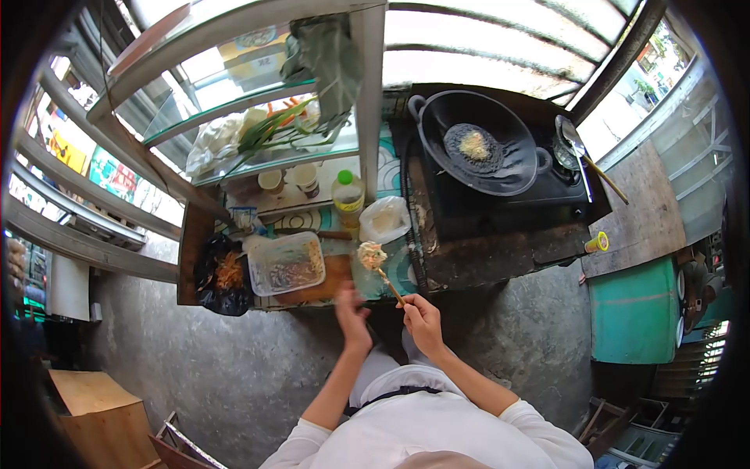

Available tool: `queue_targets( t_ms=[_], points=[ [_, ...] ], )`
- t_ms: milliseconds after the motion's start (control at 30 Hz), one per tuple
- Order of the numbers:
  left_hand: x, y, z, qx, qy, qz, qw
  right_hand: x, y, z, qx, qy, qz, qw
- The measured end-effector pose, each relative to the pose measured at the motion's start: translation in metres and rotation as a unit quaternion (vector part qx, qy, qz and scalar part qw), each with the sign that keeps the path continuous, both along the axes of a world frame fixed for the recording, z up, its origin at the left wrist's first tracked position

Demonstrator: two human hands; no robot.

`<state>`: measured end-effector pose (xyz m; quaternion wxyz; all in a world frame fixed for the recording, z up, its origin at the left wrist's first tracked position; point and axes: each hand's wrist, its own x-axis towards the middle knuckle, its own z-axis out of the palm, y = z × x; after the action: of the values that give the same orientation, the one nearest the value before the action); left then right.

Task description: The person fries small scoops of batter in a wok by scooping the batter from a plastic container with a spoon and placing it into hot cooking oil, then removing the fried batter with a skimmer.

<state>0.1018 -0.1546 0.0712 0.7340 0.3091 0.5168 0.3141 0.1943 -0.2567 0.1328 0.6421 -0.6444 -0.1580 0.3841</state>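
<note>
My right hand [423, 319] is closed round the thin handle of a spoon [393, 291], held in front of my waist. A lump of pale batter [370, 255] with orange and green bits covers the spoon's head. Beside it, to the left, my left hand [351, 316] is smeared by motion, near the counter's front edge; its fingers are blurred. A clear plastic tub [286, 266] with remains of food on its walls stands just beyond it. In the black wok [516, 160] at the right, a piece of batter [474, 145] lies in bubbling oil.
The wok rests on a black stove [500, 215], with a long-handled ladle [574, 139] at its right. A green-capped bottle [348, 195], a white plastic bag [385, 219] and a black bag [223, 273] of orange shreds stand on the counter. A glass case [258, 164] holds vegetables above.
</note>
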Motion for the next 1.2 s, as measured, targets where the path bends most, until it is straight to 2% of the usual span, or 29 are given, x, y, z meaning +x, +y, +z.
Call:
queue_targets(
  t_ms=[33, 100, 133, 233, 267, 300, 333, 367, 400, 433, 467, 500, 567, 633, 700, 733, 833, 867, 967, 1000, 1100, 1200],
  points=[
    [0.014, -0.021, 0.012, -0.003, -0.061, -0.126, 0.990, 0.006, -0.005, 0.001, 0.011, 0.029, -0.010, 0.999],
    [0.049, -0.055, 0.028, -0.025, -0.109, -0.185, 0.976, 0.021, -0.016, 0.001, 0.032, 0.088, -0.029, 0.995],
    [0.065, -0.067, 0.037, 0.005, -0.108, -0.173, 0.979, 0.032, -0.026, -0.004, 0.038, 0.120, -0.010, 0.992],
    [0.114, -0.095, 0.045, 0.095, -0.101, -0.132, 0.981, 0.065, -0.045, -0.013, 0.043, 0.081, -0.034, 0.995],
    [0.129, -0.102, 0.041, 0.125, -0.095, -0.118, 0.981, 0.080, -0.053, -0.004, 0.049, 0.125, -0.040, 0.990],
    [0.146, -0.109, 0.038, 0.154, -0.088, -0.103, 0.979, 0.104, -0.064, -0.004, 0.049, 0.010, -0.014, 0.999],
    [0.162, -0.119, 0.036, 0.132, -0.107, -0.078, 0.982, 0.132, -0.078, -0.003, 0.047, -0.106, 0.014, 0.993],
    [0.177, -0.126, 0.035, 0.125, -0.094, -0.074, 0.985, 0.163, -0.092, -0.002, 0.045, -0.221, 0.042, 0.973],
    [0.192, -0.132, 0.036, 0.115, -0.100, -0.067, 0.986, 0.207, -0.107, 0.034, -0.084, -0.293, 0.020, 0.952],
    [0.206, -0.138, 0.036, 0.105, -0.105, -0.061, 0.987, 0.258, -0.123, 0.031, -0.084, -0.494, -0.050, 0.864],
    [0.216, -0.142, 0.036, 0.110, -0.121, -0.065, 0.984, 0.309, -0.141, 0.038, -0.152, -0.580, -0.099, 0.795],
    [0.223, -0.147, 0.038, 0.113, -0.133, -0.070, 0.982, 0.358, -0.161, 0.036, -0.258, -0.644, -0.163, 0.701],
    [0.238, -0.154, 0.047, 0.106, -0.093, -0.085, 0.986, 0.458, -0.199, 0.023, -0.398, -0.650, -0.226, 0.607],
    [0.247, -0.156, 0.057, 0.111, -0.056, -0.100, 0.987, 0.541, -0.219, 0.000, -0.445, -0.582, -0.227, 0.642],
    [0.255, -0.154, 0.070, 0.138, -0.012, -0.118, 0.983, 0.636, -0.235, -0.062, -0.370, -0.410, -0.187, 0.813],
    [0.257, -0.151, 0.075, 0.163, 0.021, -0.139, 0.977, 0.615, -0.219, -0.023, -0.331, -0.229, -0.202, 0.893],
    [0.268, -0.133, 0.098, 0.214, 0.110, -0.177, 0.954, 0.663, -0.225, -0.064, -0.161, 0.003, -0.169, 0.972],
    [0.272, -0.125, 0.105, 0.232, 0.141, -0.195, 0.943, 0.659, -0.222, -0.064, -0.135, -0.006, -0.221, 0.966],
    [0.285, -0.099, 0.117, 0.283, 0.192, -0.241, 0.908, 0.643, -0.227, -0.051, -0.171, -0.128, -0.240, 0.947],
    [0.291, -0.089, 0.123, 0.299, 0.209, -0.255, 0.896, 0.640, -0.227, -0.050, -0.198, -0.259, -0.260, 0.909],
    [0.309, -0.065, 0.130, 0.373, 0.248, -0.293, 0.845, 0.613, -0.231, -0.014, -0.144, -0.489, -0.246, 0.824],
    [0.335, -0.037, 0.129, 0.410, 0.309, -0.350, 0.784, 0.556, -0.229, 0.062, -0.120, -0.382, -0.158, 0.903]
  ],
)
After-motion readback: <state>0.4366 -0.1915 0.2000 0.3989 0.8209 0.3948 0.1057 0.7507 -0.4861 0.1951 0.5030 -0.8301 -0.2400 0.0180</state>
